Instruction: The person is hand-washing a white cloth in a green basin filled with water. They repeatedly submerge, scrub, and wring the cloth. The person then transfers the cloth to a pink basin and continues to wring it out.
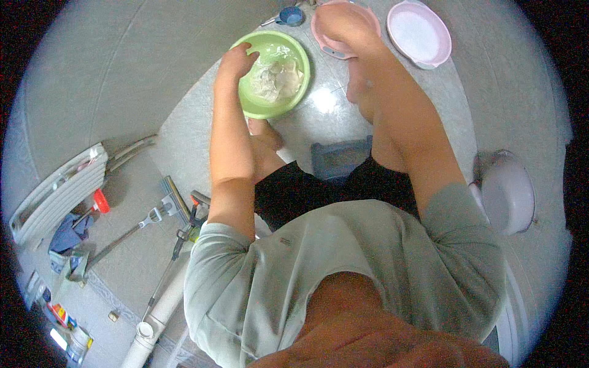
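A green plastic basin point(306, 92) sits on the tiled floor before me, with water and a soaked pale cloth point(271, 83) in it. My left hand point(238, 60) grips its left rim, fingers curled over the inner side. Further right, my right hand point(343, 23) is at a pink plastic basin point(327, 48), covering much of its inside. What those fingers touch is hidden, and the hand is a little blurred. A second pink basin point(419, 34), holding whitish, sudsy-looking liquid, stands to the right of the first.
A blue dipper point(290, 16) lies behind the green basin. Between my legs is a dark plastic stool point(340, 156). A pale bucket point(508, 193) is at the right wall. On the left are a squeegee mop point(175, 202), a white ribbed rack point(60, 188) and a white pipe point(158, 317).
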